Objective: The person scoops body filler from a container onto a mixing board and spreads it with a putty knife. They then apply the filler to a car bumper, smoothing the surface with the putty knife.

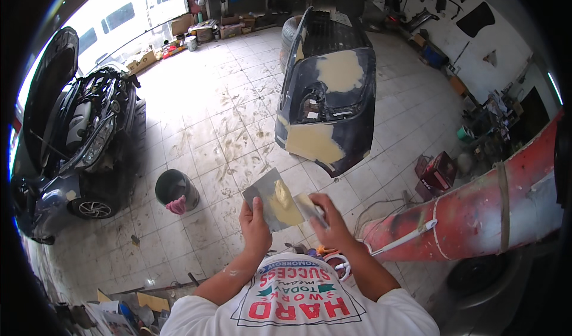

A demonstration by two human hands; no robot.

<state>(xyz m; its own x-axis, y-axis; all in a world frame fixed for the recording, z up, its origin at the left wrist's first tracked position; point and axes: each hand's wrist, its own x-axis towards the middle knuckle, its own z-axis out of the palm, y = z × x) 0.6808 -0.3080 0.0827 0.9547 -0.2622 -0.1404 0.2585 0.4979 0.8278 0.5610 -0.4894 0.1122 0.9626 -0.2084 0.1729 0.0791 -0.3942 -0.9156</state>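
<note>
My left hand (254,223) grips the left edge of a flat grey board (257,186), which carries a mound of pale yellow paste (283,196) and a smeared patch of it. My right hand (328,223) holds a small flat spreader (310,208) smudged with paste at the board's right edge; whether it touches the board I cannot tell. Beyond them lies a dark car body panel (357,115) with broad cream patches (310,142) and an opening in its middle.
A dark car (42,169) with raised hood stands at the left, near a bucket (190,184) with a pink cloth. A long red cylindrical object (465,223) crosses the lower right. Boxes (435,172), shelving and tools line the right wall; more clutter sits along the back.
</note>
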